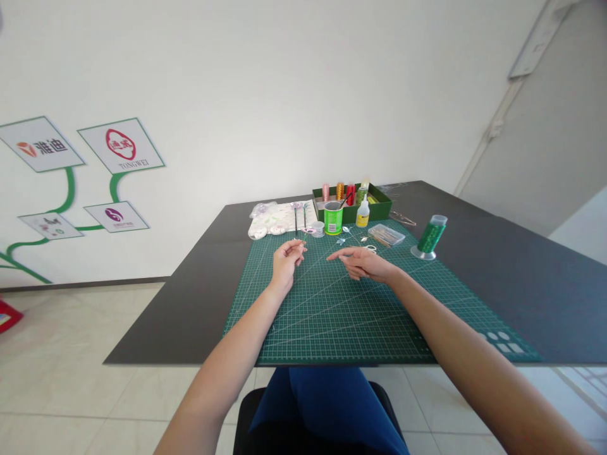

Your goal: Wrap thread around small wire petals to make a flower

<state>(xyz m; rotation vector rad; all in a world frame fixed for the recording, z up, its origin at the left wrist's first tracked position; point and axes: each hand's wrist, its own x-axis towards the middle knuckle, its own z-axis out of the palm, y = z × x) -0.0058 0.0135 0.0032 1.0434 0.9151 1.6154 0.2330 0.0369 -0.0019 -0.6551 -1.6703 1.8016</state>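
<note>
My left hand [285, 262] is over the green cutting mat [322, 316], thumb and fingertips pinched together. A tiny thin piece seems to show at the fingertips, too small to name. To its right, my right hand [364, 263] hovers with the index finger stretched out to the left and the other fingers loosely bent; I see nothing in it. Just behind the right hand lie white-handled scissors [370, 249], partly hidden by it. Small pale blue flower or leaf pieces [341, 241] rest on the mat between and beyond the hands.
Behind stand a bright green can [333, 219], a glue bottle [363, 213] and a green box [386, 205] of thread spools. A clear case [386, 236] and a green thread cone [430, 237] are at right. White padded material [265, 221] lies back left.
</note>
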